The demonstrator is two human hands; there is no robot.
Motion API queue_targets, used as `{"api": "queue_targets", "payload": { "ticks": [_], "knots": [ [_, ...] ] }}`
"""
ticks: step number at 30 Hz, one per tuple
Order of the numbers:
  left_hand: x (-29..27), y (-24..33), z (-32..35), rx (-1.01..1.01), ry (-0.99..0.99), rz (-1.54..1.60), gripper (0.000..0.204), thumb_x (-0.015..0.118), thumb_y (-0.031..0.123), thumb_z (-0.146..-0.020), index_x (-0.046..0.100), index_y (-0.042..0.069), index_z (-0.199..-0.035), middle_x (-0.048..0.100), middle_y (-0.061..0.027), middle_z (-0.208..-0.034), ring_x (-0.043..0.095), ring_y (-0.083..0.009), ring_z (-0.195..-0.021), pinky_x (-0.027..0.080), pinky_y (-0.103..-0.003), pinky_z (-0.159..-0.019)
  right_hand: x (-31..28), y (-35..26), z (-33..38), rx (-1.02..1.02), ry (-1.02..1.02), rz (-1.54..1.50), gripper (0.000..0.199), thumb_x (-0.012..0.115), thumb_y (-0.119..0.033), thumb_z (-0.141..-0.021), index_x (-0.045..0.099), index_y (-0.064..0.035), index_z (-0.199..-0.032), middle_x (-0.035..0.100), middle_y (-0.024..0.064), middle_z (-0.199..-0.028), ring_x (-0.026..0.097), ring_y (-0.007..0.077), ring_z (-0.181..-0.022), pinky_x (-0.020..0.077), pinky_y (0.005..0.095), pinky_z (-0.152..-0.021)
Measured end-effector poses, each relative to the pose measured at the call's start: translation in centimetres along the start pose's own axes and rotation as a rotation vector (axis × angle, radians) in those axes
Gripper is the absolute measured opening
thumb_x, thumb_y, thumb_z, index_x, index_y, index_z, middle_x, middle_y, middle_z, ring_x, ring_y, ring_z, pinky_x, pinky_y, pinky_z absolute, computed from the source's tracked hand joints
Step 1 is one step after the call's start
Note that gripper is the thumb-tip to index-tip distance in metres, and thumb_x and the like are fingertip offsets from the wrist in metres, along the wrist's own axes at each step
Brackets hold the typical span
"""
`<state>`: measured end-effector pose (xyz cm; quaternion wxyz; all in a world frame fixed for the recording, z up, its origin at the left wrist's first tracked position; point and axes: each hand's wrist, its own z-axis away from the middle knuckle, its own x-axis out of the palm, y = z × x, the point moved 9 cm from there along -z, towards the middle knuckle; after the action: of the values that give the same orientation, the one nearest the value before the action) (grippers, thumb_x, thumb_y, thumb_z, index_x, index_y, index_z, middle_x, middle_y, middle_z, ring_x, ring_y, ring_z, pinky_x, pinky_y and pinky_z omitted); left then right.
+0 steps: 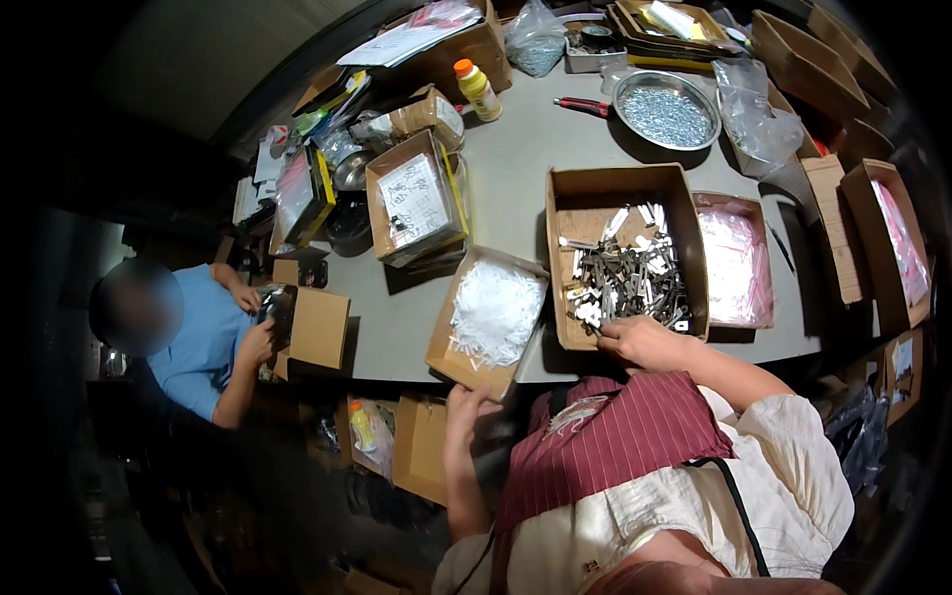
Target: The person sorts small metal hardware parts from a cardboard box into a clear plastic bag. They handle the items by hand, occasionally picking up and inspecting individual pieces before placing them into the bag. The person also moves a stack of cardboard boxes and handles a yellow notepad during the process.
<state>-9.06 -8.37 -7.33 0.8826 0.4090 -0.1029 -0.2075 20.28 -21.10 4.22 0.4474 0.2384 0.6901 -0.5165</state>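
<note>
At the table's near edge, my left hand (468,409) is by the near corner of a cardboard box of small white plastic strips (495,312). Its fingers are drawn together; whatever they hold is too small to make out. My right hand (647,343) reaches over the near wall of a deeper cardboard box (627,182). Inside lie many small metal parts (635,273), clip-like, silver and dark. The right fingers are bent down among these parts, and the fingertips are partly hidden.
Right of the metal parts stands a box of pinkish plastic bags (732,263). Farther back are a round metal pan of small shiny pieces (666,111), a red-black utility knife (583,105) and a yellow bottle (478,91). At left, a person in blue (203,327) handles an open carton (319,327).
</note>
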Motion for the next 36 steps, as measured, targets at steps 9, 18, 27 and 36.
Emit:
{"api": "queue_targets", "payload": {
  "ticks": [9,18,27,36],
  "knots": [
    [9.2,-0.4,0.0,-0.091,-0.214,-0.028,0.041,0.059,0.017,-0.098,0.052,-0.014,-0.124,0.069,-0.0258,-0.105,0.073,-0.0319,-0.084,0.063,-0.035,-0.071,-1.6,-0.7,6.0,0.173,0.133,-0.009,0.045,0.078,-0.016,-0.063,0.067,-0.0054,-0.106,0.061,0.0118,-0.1,0.062,0.0324,-0.1,0.0505,0.0445,-0.083],
    [14.3,0.5,-2.4,-0.013,-0.259,-0.281,0.062,0.054,0.047,-0.101,0.061,-0.013,-0.117,0.072,-0.0254,-0.096,0.074,-0.0266,-0.08,0.055,-0.028,-0.057,-6.3,4.5,11.1,0.322,0.597,-0.182,0.023,0.067,-0.006,-0.075,0.072,-0.0053,-0.098,0.068,0.0118,-0.087,0.065,0.0328,-0.087,0.0527,0.0427,-0.077],
    [12.7,2.7,-1.1,-0.031,-0.319,-0.486,0.036,0.062,0.032,-0.099,0.064,-0.004,-0.103,0.073,-0.0127,-0.093,0.069,-0.0171,-0.081,0.055,-0.03,-0.067,-8.3,26.0,23.5,1.148,0.677,0.338,0.031,0.072,-0.025,-0.082,0.071,-0.0025,-0.103,0.07,0.0171,-0.097,0.066,0.0364,-0.097,0.0517,0.0445,-0.085],
    [15.5,10.8,2.2,0.481,-0.044,-0.549,0.025,0.066,0.018,-0.096,0.067,-0.004,-0.107,0.071,-0.0047,-0.084,0.062,-0.0063,-0.074,0.049,-0.024,-0.064,-9.5,24.4,28.6,0.941,1.171,-0.339,0.025,0.075,-0.029,-0.084,0.075,-0.0046,-0.09,0.07,0.0132,-0.074,0.068,0.0181,-0.068,0.0501,0.0302,-0.063]
  ]
}}
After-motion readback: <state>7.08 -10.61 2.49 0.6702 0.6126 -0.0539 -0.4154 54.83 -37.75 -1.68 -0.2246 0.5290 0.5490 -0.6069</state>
